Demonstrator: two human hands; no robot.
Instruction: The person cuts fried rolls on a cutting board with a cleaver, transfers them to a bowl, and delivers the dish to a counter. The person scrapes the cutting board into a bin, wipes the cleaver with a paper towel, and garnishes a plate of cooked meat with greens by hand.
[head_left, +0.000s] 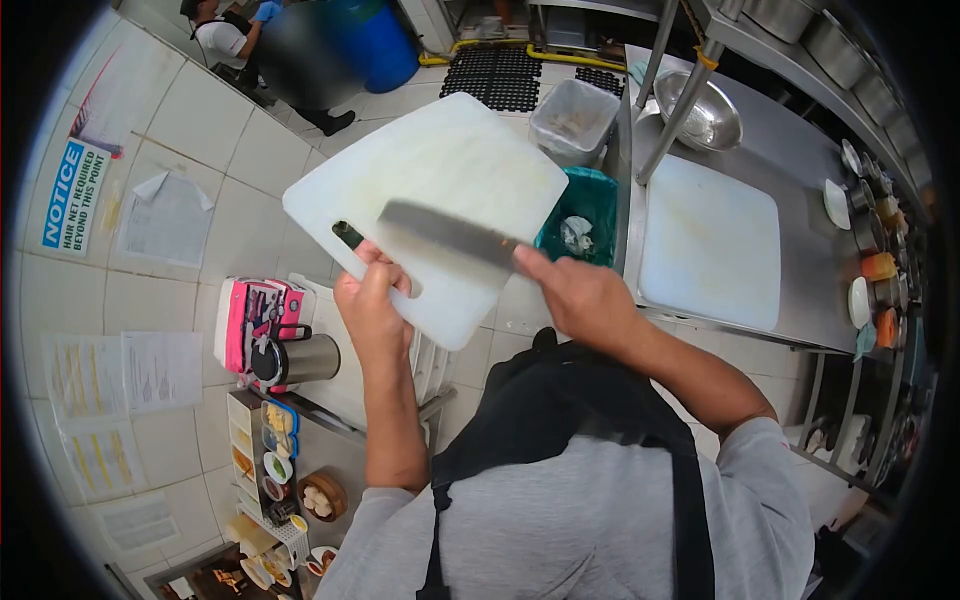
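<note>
A white cutting board point(470, 150) is held up in the air, tilted, by my left hand point(375, 290). The fingers of that hand go through the slot handle near the board's lower left edge. My right hand point(575, 290) grips a knife point(450, 235) with a broad dark blade, slightly blurred. The blade lies across the face of the board, pointing left; whether it touches the surface I cannot tell. Below the board's right corner stands a green bin point(590, 195) with a crumpled whitish thing inside.
A second white cutting board point(712, 240) lies on the steel counter point(810, 290) at right, near a metal bowl point(705, 115). A clear plastic tub point(575, 115) stands behind the green bin. At left are a steel jug point(310, 358) and food containers. A person point(225, 40) is at the back left.
</note>
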